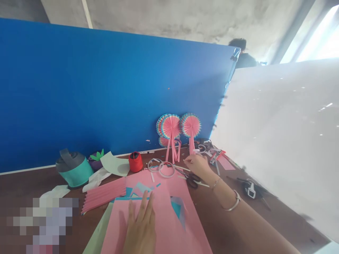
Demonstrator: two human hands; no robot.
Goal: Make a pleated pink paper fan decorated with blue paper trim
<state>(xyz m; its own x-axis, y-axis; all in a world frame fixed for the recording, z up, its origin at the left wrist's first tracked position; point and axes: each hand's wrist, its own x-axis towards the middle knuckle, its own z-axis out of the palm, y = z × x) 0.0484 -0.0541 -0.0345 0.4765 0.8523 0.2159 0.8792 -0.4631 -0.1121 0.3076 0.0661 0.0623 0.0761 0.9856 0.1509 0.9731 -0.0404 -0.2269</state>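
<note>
The left hand rests on pink paper, blue along one edge.

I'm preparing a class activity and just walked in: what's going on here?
A person's left hand lies spread on a pink sheet. The right hand is stretched out farther across the table, near the scissors; whether it grips anything is unclear. A pleated pink piece lies left of the sheet, and round pleated fans stand before the blue board.
</note>
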